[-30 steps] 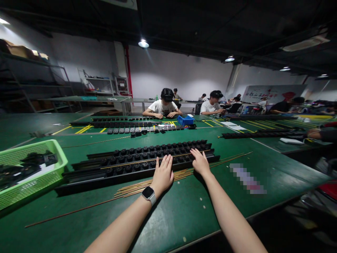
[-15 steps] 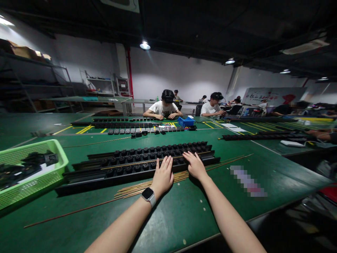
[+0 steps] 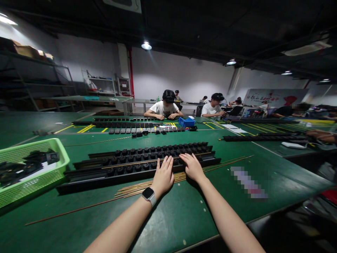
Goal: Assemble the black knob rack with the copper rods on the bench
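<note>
Long black strips (image 3: 137, 163) studded with round black sockets lie across the green table (image 3: 171, 218) in front of me. My left hand (image 3: 163, 175), a smartwatch on its wrist, lies flat with fingers stretched out on the near strip. Just to its right, my right hand (image 3: 191, 166) also rests with fingers spread on the sockets. Neither hand holds anything. A bundle of thin copper rods (image 3: 137, 188) lies on the table along the near side of the strips, passing under both hands.
A green mesh basket (image 3: 34, 175) with black parts stands at the left. More black strips (image 3: 131, 124) and a blue bin (image 3: 186, 121) lie further back, where two seated people work. Another black strip (image 3: 260, 137) and a person's arm are at the right. Shelving lines the left wall.
My right hand has slid left along the strip, closer to my left hand. The left hand has stayed in place.
</note>
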A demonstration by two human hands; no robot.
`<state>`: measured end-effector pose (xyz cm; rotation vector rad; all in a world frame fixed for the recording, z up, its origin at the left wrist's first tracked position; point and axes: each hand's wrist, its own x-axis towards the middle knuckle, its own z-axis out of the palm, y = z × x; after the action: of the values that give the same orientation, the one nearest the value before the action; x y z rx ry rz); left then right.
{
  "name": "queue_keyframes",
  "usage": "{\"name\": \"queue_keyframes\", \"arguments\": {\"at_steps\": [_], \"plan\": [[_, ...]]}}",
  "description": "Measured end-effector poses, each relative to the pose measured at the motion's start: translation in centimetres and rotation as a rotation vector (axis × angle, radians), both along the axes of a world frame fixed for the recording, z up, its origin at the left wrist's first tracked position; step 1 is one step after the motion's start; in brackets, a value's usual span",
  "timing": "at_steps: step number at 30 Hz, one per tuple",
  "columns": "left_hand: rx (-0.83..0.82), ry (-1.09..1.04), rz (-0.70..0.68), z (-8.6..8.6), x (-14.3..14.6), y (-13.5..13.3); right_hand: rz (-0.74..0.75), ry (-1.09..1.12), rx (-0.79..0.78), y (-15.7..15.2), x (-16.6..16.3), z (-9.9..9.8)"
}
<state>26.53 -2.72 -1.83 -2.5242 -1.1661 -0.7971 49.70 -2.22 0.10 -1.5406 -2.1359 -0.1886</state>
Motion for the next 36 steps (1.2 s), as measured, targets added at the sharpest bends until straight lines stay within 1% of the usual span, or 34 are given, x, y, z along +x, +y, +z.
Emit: {"name": "queue_keyframes", "arguments": {"at_steps": [2, 4, 6, 8, 11, 13, 17, 20, 25, 28, 30, 33, 36], "plan": [[0.016, -0.002, 0.002, 0.2, -0.1, -0.1, 0.002, 0.007, 0.008, 0.0, 0.0, -0.1], [0.033, -0.010, 0.008, 0.9, -0.4, -0.2, 0.009, 0.008, 0.018, 0.0, 0.0, -0.2], [0.041, -0.027, 0.021, 1.9, -1.3, -0.2, 0.018, 0.010, 0.025, 0.0, 0.1, -0.4], [0.034, -0.042, 0.055, 3.0, -2.8, -0.2, 0.026, 0.015, 0.029, 0.0, 0.3, -0.6], [0.029, -0.018, 0.099, 4.3, -6.6, -0.1, 0.025, 0.039, 0.052, 0.1, 0.5, -0.6], [0.052, 0.009, 0.134, 4.4, -9.8, -0.3, 0.024, 0.062, 0.083, 0.1, 0.5, -0.5], [0.092, 0.040, 0.237, 3.7, -15.8, -0.9, 0.051, 0.111, 0.136, 0.1, -0.4, 0.1], [0.096, 0.048, 0.292, 3.0, -18.3, -1.2, 0.095, 0.136, 0.155, 0.0, -2.0, 1.1], [0.061, 0.042, 0.302, 2.0, -19.1, -0.8, 0.199, 0.118, 0.141, -0.4, -6.2, 3.2], [0.024, 0.037, 0.294, 1.6, -19.3, -0.6, 0.201, 0.114, 0.107, -0.6, -9.7, 3.9], [0.007, 0.034, 0.289, 1.5, -19.4, -0.6, 0.202, 0.075, 0.074, -0.6, -12.2, 4.1], [-0.006, 0.033, 0.291, 1.6, -19.5, -0.7, 0.211, 0.010, 0.053, -0.7, -15.7, 3.7], [-0.013, 0.030, 0.301, 1.8, -19.4, -0.9, 0.175, -0.026, 0.027, -1.0, -17.9, 2.9]]}}
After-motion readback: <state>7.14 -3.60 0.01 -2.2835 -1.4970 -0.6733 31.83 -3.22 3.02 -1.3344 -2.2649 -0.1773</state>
